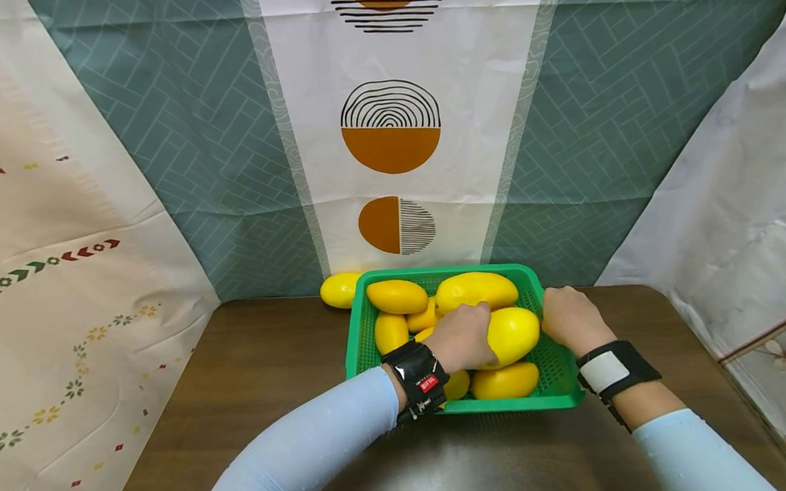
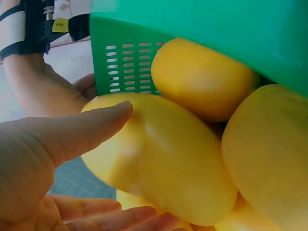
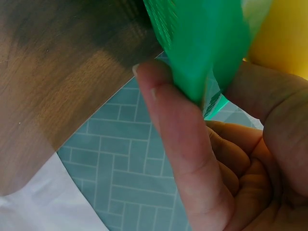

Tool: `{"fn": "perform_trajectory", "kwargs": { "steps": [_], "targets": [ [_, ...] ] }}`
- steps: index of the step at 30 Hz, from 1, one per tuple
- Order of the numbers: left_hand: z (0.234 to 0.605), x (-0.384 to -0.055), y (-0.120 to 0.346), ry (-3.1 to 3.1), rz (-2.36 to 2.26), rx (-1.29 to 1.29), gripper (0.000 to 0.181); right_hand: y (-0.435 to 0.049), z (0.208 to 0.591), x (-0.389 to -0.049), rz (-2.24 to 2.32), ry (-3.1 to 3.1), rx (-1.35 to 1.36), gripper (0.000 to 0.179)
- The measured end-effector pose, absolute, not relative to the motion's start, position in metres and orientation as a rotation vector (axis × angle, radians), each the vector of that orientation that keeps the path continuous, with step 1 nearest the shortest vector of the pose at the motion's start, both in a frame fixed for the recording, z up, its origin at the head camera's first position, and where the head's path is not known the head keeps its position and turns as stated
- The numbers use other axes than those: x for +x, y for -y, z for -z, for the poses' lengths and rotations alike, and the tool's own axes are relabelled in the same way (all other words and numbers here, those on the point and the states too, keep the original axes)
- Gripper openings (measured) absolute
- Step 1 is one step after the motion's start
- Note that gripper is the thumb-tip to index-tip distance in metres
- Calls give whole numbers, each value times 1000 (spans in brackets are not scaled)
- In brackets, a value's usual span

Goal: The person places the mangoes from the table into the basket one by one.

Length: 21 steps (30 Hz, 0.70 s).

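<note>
A green plastic basket (image 1: 517, 404) with slotted sides stands on the table, holding several yellow mangoes. My left hand (image 1: 463, 340) is over its middle, at the end of a large bright mango (image 1: 515, 335). In the left wrist view the thumb lies along one side of that mango (image 2: 173, 159) and the fingers reach round the opposite side. At the basket's right side, my right hand (image 1: 574, 320) pinches the rim (image 3: 192, 53), with the thumb inside and the index finger outside. Other mangoes, such as one at the back (image 1: 476, 288), lie around the held one.
One more mango (image 1: 339, 290) lies outside the basket, by its back left corner. The brown wooden table (image 1: 271, 386) ends at a patterned cloth (image 1: 278, 198) hanging behind it. White cloth (image 1: 745, 214) hangs on the right side.
</note>
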<state>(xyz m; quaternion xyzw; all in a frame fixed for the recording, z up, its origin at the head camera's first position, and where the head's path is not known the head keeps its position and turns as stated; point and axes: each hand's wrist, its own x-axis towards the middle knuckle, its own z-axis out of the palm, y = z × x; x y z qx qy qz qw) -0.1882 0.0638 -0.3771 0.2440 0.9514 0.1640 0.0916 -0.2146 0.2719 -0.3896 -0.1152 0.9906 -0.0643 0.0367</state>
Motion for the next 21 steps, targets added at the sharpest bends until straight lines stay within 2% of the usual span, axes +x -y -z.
{"fn": "perform_trajectory", "kwargs": {
  "steps": [12, 21],
  "targets": [
    [352, -193, -37, -2901, -545, 755, 62, -273, 390, -215, 175, -3034, -348, 23],
    [331, -216, 38, -2981, -701, 581, 75, -273, 389, -214, 206, -3040, -357, 21]
  ]
}}
